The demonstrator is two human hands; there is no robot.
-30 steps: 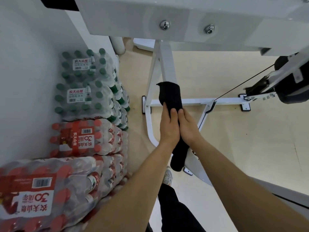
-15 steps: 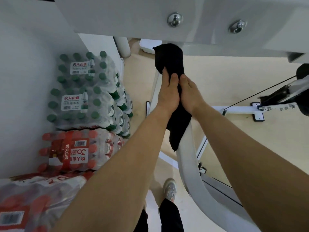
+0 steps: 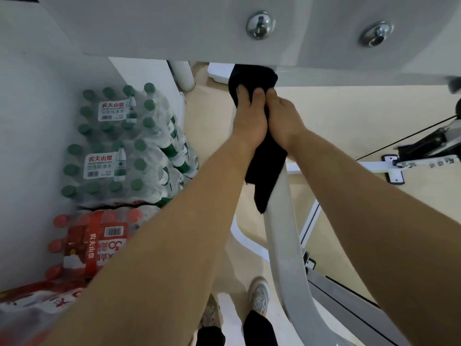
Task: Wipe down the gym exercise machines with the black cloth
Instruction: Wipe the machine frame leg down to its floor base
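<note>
L hand (image 3: 249,118) & R hand (image 3: 283,121) side by side: grip of each clamped on black cloth (image 3: 268,161) round white frame tube (image 3: 282,236), cloth top touching machine housing (image 3: 174,26).

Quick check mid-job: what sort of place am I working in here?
Most likely a gym, in a corner doubling as storage: a white tubular machine frame, a taut black cable beside it, and shrink-wrapped packs of bottled water stacked against the wall.
</note>
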